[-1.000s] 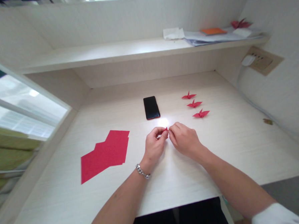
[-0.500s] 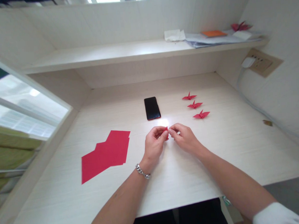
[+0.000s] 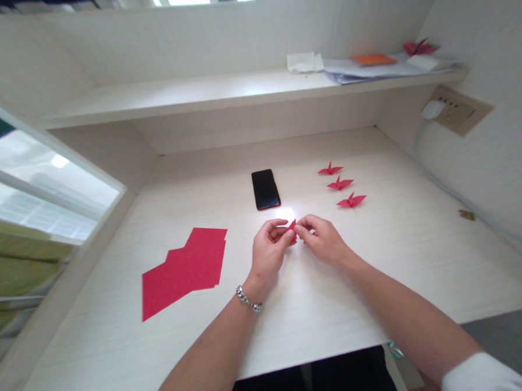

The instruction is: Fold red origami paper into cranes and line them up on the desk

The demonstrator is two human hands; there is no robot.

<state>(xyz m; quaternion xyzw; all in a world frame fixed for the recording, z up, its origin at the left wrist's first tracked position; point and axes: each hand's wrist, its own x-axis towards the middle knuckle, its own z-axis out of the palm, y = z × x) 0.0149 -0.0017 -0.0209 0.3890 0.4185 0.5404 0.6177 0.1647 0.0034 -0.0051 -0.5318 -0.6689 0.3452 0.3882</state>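
Observation:
Between my fingertips is a small folded piece of red paper (image 3: 292,232), partly hidden by them. My left hand (image 3: 269,247), with a chain bracelet (image 3: 249,299) at the wrist, pinches it from the left between thumb and fingers. From the right, my right hand (image 3: 322,239) pinches the paper's edge with thumb and forefinger. Three finished red paper cranes (image 3: 351,200) stand in a slanting row beyond my right hand. Left of my hands, several flat red paper sheets (image 3: 190,263) lie overlapping on the desk.
A black phone (image 3: 266,189) lies beyond my hands on the desk (image 3: 337,308). The shelf (image 3: 186,100) above holds papers (image 3: 355,74), an orange pad (image 3: 373,59) and another red folded paper piece (image 3: 421,47). A white cable (image 3: 444,186) runs from the wall socket (image 3: 462,109) down the right side.
The folded paper has turned slightly, and more of its red surface shows between my fingertips. Both hands stay in nearly the same place; the desk items have not moved.

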